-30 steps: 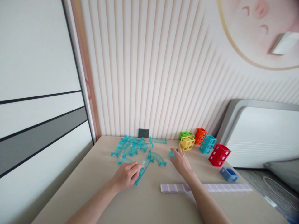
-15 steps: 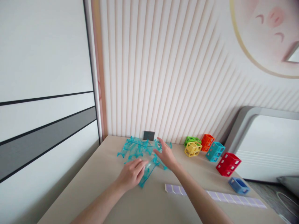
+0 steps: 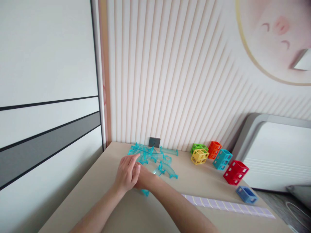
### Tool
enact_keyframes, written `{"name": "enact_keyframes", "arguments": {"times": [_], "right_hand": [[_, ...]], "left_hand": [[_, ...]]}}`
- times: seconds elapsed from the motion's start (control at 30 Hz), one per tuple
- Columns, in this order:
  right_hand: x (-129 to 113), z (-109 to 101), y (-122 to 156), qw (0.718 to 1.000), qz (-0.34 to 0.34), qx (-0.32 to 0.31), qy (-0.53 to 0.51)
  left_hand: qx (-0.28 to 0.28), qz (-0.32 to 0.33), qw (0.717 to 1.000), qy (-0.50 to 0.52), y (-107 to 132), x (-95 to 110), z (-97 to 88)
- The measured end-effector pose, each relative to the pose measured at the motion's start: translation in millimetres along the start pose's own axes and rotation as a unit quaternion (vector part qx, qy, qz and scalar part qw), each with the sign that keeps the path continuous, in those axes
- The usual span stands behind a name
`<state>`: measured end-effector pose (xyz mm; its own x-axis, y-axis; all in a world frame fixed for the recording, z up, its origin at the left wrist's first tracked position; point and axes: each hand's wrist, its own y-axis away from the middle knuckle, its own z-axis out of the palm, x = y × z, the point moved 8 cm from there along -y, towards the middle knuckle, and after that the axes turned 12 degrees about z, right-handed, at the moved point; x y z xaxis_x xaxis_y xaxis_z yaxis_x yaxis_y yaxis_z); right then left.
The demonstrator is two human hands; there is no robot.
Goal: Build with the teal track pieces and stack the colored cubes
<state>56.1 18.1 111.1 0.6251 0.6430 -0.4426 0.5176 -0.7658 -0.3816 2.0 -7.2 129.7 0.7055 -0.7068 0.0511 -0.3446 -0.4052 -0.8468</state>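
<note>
My left hand (image 3: 126,173) hovers over the table (image 3: 102,194), fingers stretched toward a pile of clear teal track pieces (image 3: 145,152), with nothing seen in it. My right hand (image 3: 143,178) crosses in from the right and lies tucked behind the left hand, so its fingers are hidden. It rests over a long teal track piece whose end (image 3: 145,193) sticks out below both hands. A curved teal track piece (image 3: 168,169) lies just right of the hands.
Hollow cubes stand at the right: green (image 3: 199,147), yellow (image 3: 199,156), orange (image 3: 215,149), teal (image 3: 222,159), red (image 3: 235,171) and blue (image 3: 246,194). A purple tile strip (image 3: 228,207) lies near the front right. A dark wall socket (image 3: 155,141) sits behind the pile.
My right hand has swept left from the far side of the pile and crossed behind my left hand. My left hand has lifted off the long track piece, fingers now pointing at the pile.
</note>
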Motion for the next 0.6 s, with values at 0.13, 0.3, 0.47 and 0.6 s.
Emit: {"name": "enact_keyframes", "arguments": {"times": [0.13,0.3,0.47,0.6], "right_hand": [[12.4,-11.3,13.2,0.994,-0.034,-0.045,0.09],[110.9,-97.6,45.7,0.968,0.131,0.09,0.194],[227.8,-191.2,118.3,0.837,0.35,0.275,0.317],[261.6,-203.7,156.0,0.82,0.39,0.278,0.312]], "left_hand": [[-0.043,-0.066,0.997,-0.016,7.4,-13.6,17.3],[-0.078,-0.079,0.994,-0.01,12.3,-17.4,29.7],[-0.089,-0.059,0.994,0.011,10.8,-2.8,33.7],[-0.095,-0.029,0.995,0.032,10.8,12.2,40.5]]}}
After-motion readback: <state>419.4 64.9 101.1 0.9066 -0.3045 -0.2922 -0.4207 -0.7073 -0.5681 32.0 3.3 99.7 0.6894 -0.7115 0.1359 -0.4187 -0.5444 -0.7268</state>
